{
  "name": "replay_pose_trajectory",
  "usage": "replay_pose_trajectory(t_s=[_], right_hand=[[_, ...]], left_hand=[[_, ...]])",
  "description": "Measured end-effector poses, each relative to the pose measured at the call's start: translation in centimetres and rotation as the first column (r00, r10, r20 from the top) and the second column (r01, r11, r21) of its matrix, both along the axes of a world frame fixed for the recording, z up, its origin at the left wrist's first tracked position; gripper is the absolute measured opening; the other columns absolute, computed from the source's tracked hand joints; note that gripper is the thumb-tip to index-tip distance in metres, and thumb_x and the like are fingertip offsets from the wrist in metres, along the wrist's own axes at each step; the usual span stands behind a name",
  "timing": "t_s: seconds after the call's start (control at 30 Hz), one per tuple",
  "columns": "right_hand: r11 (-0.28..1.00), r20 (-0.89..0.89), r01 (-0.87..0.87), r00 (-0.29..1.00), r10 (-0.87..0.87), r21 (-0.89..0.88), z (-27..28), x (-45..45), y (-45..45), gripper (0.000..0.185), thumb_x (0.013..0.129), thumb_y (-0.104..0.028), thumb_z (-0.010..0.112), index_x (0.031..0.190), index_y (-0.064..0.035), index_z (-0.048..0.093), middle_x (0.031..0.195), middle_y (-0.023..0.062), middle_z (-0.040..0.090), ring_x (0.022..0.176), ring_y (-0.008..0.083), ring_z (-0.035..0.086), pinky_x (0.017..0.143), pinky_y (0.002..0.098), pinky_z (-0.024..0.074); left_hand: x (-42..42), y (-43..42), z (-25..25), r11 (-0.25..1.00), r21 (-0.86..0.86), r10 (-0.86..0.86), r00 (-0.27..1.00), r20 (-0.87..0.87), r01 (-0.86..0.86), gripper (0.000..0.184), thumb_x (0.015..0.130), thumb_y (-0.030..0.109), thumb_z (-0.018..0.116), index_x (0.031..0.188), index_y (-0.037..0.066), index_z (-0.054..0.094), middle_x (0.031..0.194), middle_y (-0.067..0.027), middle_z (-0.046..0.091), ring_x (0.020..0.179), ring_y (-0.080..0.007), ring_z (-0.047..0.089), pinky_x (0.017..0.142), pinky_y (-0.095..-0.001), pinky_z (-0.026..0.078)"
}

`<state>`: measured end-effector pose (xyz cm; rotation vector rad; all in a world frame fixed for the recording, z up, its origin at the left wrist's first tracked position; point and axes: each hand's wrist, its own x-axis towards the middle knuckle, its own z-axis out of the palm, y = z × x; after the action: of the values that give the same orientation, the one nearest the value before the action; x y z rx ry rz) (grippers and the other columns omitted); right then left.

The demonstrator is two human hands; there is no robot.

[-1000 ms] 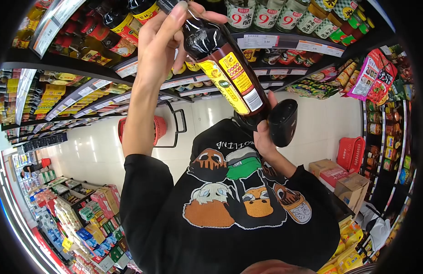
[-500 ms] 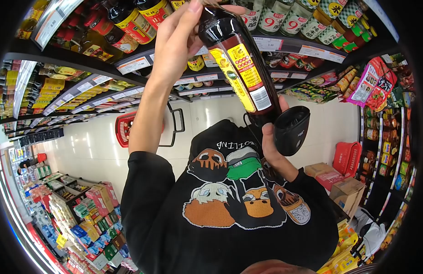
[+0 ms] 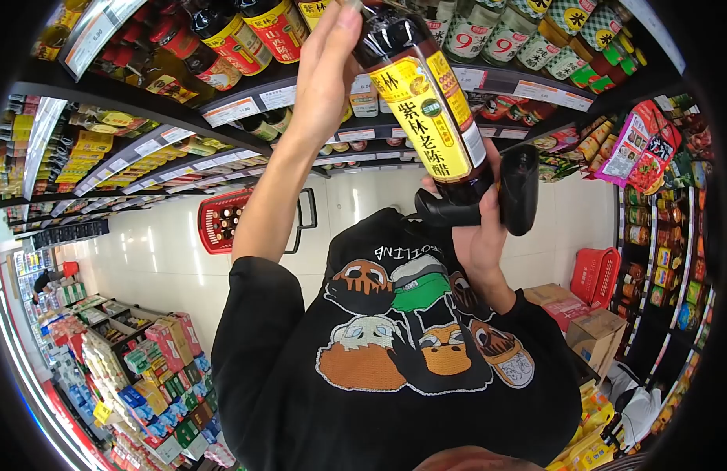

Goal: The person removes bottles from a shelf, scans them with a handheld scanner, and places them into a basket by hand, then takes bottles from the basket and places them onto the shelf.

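My left hand (image 3: 332, 67) is closed around the top of a dark vinegar bottle (image 3: 426, 118), held tilted in front of the shelf. Its yellow front label faces the camera, and part of the barcode label shows on its right side. Beside the bottle's base, my right hand (image 3: 483, 243) is closed on a black handheld scanner (image 3: 519, 192). The scanner's handle crosses just below the base. Some right-hand fingers lie behind the bottle; whether they also press on it I cannot tell.
Shelves with bottled sauces (image 3: 273, 31) and white-labelled bottles (image 3: 467, 35) stand ahead. A red basket (image 3: 210, 224) holding bottles sits on the floor at left. Another red basket (image 3: 596, 275) and cardboard boxes (image 3: 595, 334) are at right. Stacked goods (image 3: 143, 377) stand at lower left.
The bottle has turned from its barcode side to its front label. My right hand has rotated the scanner, so its head now shows side-on and its handle is visible.
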<state>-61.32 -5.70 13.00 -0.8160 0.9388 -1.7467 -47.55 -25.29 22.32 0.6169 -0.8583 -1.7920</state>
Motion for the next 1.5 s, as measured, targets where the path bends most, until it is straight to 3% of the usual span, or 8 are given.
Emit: replay_pose_trajectory(t_s=[0.03, 0.07, 0.27, 0.47, 0.9, 1.07, 1.13, 1.5], right_hand=[[1.000, 0.044, -0.026, 0.999, 0.026, 0.014, 0.6, 0.4, -0.1, 0.078, 0.104, -0.048, 0.054, 0.160, -0.0029, 0.023, 0.150, 0.0168, 0.047, 0.126, 0.0365, 0.060, 0.105, 0.0525, 0.0505], [1.000, 0.043, -0.027, 0.999, 0.026, 0.014, 0.4, 0.4, -0.2, 0.078, 0.104, -0.048, 0.054, 0.160, -0.0029, 0.023, 0.150, 0.0168, 0.047, 0.126, 0.0365, 0.060, 0.105, 0.0525, 0.0505], [0.970, 0.221, -0.206, 0.948, 0.230, -0.128, -0.2, 0.3, -0.7, 0.065, 0.109, -0.032, 0.051, 0.160, -0.0013, 0.024, 0.152, 0.0191, 0.046, 0.130, 0.0350, 0.058, 0.104, 0.0555, 0.0516], [0.967, 0.058, -0.255, 0.966, 0.253, 0.028, 0.1, 0.4, -0.3, 0.088, 0.102, -0.054, 0.056, 0.165, -0.0097, 0.013, 0.154, 0.0202, 0.045, 0.127, 0.0418, 0.060, 0.106, 0.0513, 0.0507], [0.999, -0.214, -0.002, 0.977, -0.007, -0.043, -1.9, -0.4, -0.7, 0.069, 0.107, -0.036, 0.054, 0.160, -0.0039, 0.025, 0.150, 0.0187, 0.047, 0.133, 0.0364, 0.056, 0.111, 0.0563, 0.0479], [0.994, 0.074, -0.112, 0.991, 0.111, 0.005, 0.6, -0.2, -0.5, 0.065, 0.108, -0.044, 0.048, 0.154, -0.0002, 0.034, 0.146, 0.0208, 0.052, 0.129, 0.0371, 0.059, 0.109, 0.0559, 0.0490], [0.933, 0.344, -0.359, 0.875, 0.342, -0.015, 0.3, -1.0, -0.2, 0.066, 0.108, -0.037, 0.051, 0.158, -0.0010, 0.028, 0.152, 0.0180, 0.048, 0.133, 0.0373, 0.056, 0.107, 0.0591, 0.0506], [0.978, 0.058, -0.208, 0.977, 0.206, 0.020, -1.1, -0.6, -0.5, 0.063, 0.109, -0.038, 0.049, 0.159, -0.0072, 0.026, 0.152, 0.0214, 0.046, 0.128, 0.0476, 0.058, 0.109, 0.0593, 0.0473]], left_hand=[[-0.3, -0.4, -2.7, 0.905, -0.425, 0.016, 1.000, -0.004, -0.016, 0.053, 0.109, 0.038, 0.042, 0.145, 0.001, 0.046, 0.109, -0.0137, 0.069, 0.096, -0.0204, 0.068, 0.086, -0.0335, 0.056], [-0.5, -1.3, -3.5, 0.890, -0.453, -0.083, 0.995, -0.053, 0.051, 0.052, 0.105, 0.046, 0.044, 0.131, 0.002, 0.053, 0.106, -0.0154, 0.068, 0.095, -0.0203, 0.068, 0.085, -0.0331, 0.056], [-2.9, 1.4, -1.1, 0.994, -0.089, -0.095, 0.886, -0.455, 0.061, 0.039, 0.102, 0.043, 0.048, 0.119, 0.009, 0.056, 0.100, -0.0139, 0.068, 0.087, -0.0274, 0.069, 0.076, -0.0410, 0.057], [-2.5, 2.7, 0.8, 0.982, -0.187, -0.055, 0.968, -0.244, 0.008, 0.026, 0.105, 0.031, 0.047, 0.113, 0.008, 0.057, 0.092, -0.0156, 0.069, 0.070, -0.0255, 0.069, 0.060, -0.0356, 0.058], [-1.8, 3.9, 1.9, 0.975, -0.191, 0.102, 0.991, -0.081, -0.116, 0.029, 0.104, 0.027, 0.056, 0.117, 0.001, 0.057, 0.092, -0.0168, 0.069, 0.075, -0.0247, 0.069, 0.067, -0.0372, 0.060], [-2.2, 3.4, 1.7, 0.983, -0.100, 0.119, 0.951, -0.285, -0.153, 0.038, 0.104, 0.037, 0.050, 0.116, 0.003, 0.059, 0.099, -0.0167, 0.069, 0.083, -0.0294, 0.070, 0.076, -0.0433, 0.061], [-1.8, 2.0, 1.0, 0.933, -0.341, -0.260, 0.866, -0.426, 0.113, 0.043, 0.103, 0.042, 0.047, 0.114, 0.003, 0.060, 0.097, -0.0168, 0.068, 0.081, -0.0311, 0.070, 0.073, -0.0424, 0.061], [-1.7, 3.5, 3.7, 0.976, -0.215, -0.039, 0.997, -0.065, 0.024, 0.041, 0.104, 0.040, 0.052, 0.092, 0.003, 0.063, 0.073, -0.0134, 0.068, 0.063, -0.0195, 0.067, 0.060, -0.0295, 0.057]])
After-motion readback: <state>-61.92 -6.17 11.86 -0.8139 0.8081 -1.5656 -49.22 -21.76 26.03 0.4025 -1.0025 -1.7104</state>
